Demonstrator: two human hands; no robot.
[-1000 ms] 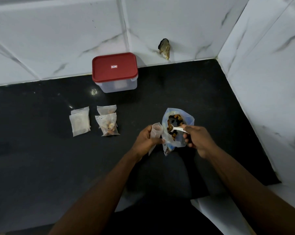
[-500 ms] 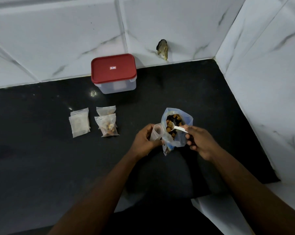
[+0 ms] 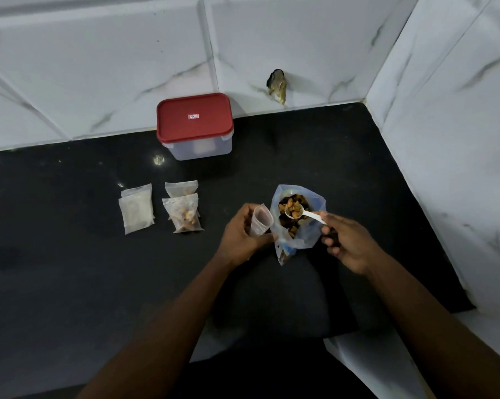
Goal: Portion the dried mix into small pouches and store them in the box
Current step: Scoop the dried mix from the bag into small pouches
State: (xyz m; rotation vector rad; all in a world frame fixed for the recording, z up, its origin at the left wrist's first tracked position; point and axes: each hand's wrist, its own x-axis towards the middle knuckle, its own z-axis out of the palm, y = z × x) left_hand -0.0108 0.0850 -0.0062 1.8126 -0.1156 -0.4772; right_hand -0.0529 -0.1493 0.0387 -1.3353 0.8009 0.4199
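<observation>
A large clear bag of dried mix (image 3: 300, 234) stands open on the black counter (image 3: 70, 269). My right hand (image 3: 346, 243) pinches the handle of a white plastic spoon (image 3: 306, 214), whose bowl holds mix just above the bag's mouth. My left hand (image 3: 243, 234) grips a small empty pouch (image 3: 260, 220), its mouth held open beside the bag, and also pinches the big bag's edge. Two filled pouches (image 3: 184, 211) lie to the left. A box with a red lid (image 3: 195, 122) stands shut by the back wall.
A stack of empty pouches (image 3: 136, 208) lies left of the filled ones. White marble-tiled walls (image 3: 444, 139) close the back and right sides. A dark hole (image 3: 277, 84) breaks the back wall near the corner. The counter's front edge runs near my forearms.
The spoon has come up out of the bag with a load of mix. My left hand has opened the small pouch's mouth wider.
</observation>
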